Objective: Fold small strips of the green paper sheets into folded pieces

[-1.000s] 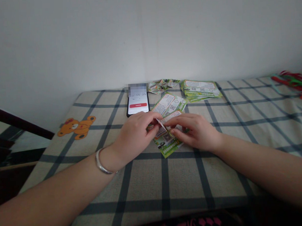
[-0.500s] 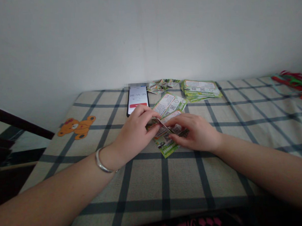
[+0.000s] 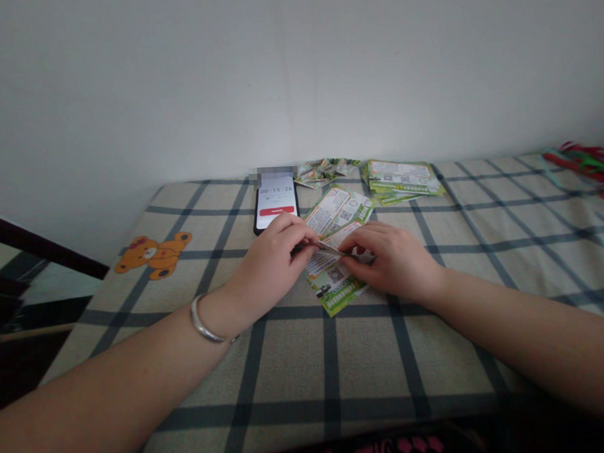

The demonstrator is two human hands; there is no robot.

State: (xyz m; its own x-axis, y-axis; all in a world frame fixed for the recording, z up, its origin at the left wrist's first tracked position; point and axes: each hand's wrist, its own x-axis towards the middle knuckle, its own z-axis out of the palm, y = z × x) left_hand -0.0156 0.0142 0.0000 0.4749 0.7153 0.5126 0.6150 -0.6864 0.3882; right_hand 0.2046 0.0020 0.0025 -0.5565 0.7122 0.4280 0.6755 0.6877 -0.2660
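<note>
Between my two hands a narrow folded card (image 3: 330, 249) is pinched, seen nearly edge-on. My left hand (image 3: 278, 257) grips its left end between thumb and fingers, and a silver bangle circles that wrist. At the other end my right hand (image 3: 391, 259) is closed on the card with thumb and fingertips. Beneath them a flat green and white printed card (image 3: 337, 285) lies on the table, partly covered by my right hand. Another printed card (image 3: 338, 208) lies just behind it, overlapping.
A phone (image 3: 275, 199) showing a running timer lies behind my left hand. Several small folded pieces (image 3: 327, 172) sit by the wall, beside a stack of printed cards (image 3: 404, 178). Red and green items (image 3: 587, 167) lie far right on the checked tablecloth (image 3: 288, 374).
The folded card between my hands has tilted flatter. My right fingers have shifted slightly along it and drawn closer together. The phone's timer has advanced one second.
</note>
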